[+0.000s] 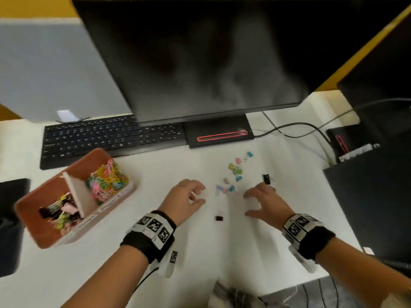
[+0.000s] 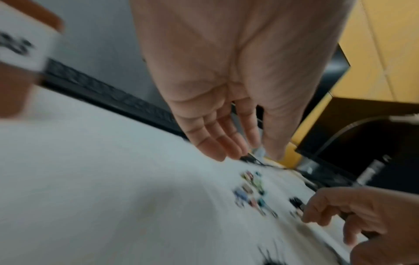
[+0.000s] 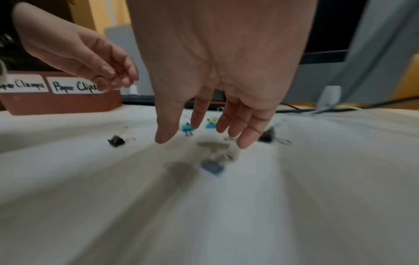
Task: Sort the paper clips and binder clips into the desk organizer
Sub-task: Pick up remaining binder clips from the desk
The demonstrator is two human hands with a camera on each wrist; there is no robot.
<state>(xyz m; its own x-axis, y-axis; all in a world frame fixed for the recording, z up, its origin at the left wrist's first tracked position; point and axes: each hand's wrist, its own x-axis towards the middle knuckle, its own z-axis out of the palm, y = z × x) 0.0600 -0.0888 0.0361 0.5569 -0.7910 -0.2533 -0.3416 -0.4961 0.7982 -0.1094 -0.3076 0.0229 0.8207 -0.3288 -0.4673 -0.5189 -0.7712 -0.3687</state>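
Note:
The brown desk organizer (image 1: pixel 33 210) stands at the left, with coloured paper clips (image 1: pixel 107 180) in its far compartment and binder clips (image 1: pixel 61 212) in the near one. Its labels read "Paper Clamps" and "Paper Clips" on the organizer front (image 3: pixel 63 102). Several small coloured binder clips (image 1: pixel 235 171) lie loose on the white table, with a black binder clip (image 1: pixel 267 178) to their right and a small black clip (image 1: pixel 219 218) between my wrists. My left hand (image 1: pixel 201 195) hovers left of the pile, fingers relaxed and empty. My right hand (image 3: pixel 201 136) hangs spread over a blue clip (image 3: pixel 213 167), holding nothing.
A black keyboard (image 1: pixel 106 138) and the monitor (image 1: pixel 200 58) on its base (image 1: pixel 219 134) line the back. Cables (image 1: pixel 300 127) run to the right, where a dark box (image 1: pixel 373 196) stands. A black object (image 1: pixel 11 218) sits at the left edge. The table's front edge is near my right forearm.

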